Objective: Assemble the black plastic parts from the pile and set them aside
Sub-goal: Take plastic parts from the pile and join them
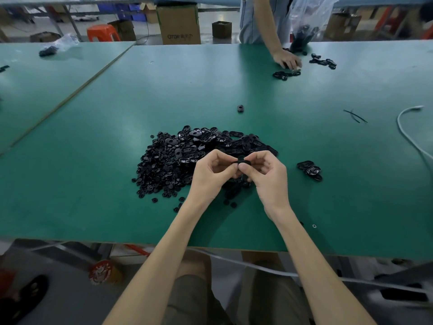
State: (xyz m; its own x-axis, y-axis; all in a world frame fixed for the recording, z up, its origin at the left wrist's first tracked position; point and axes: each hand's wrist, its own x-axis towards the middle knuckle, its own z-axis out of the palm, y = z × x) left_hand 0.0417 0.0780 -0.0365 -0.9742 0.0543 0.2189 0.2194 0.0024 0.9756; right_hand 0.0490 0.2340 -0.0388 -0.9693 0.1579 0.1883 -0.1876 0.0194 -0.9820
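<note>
A pile of black plastic parts (178,158) lies on the green table (93,160), small round pieces on its left and larger oval pieces towards the back and right. Just in front of the pile, my left hand (210,171) and my right hand (267,172) meet above the table. Both pinch one black oval part (241,163) between their fingertips. Most of that part is hidden by my fingers. A few black oval parts (309,169) lie in a small group to the right of my hands.
Across the table another person's hand (287,59) rests among black parts (323,61), beside a plastic bag (304,31). A single black part (240,108) lies mid-table. A white cable (407,134) curves along the right. Cardboard boxes (179,24) stand beyond the table.
</note>
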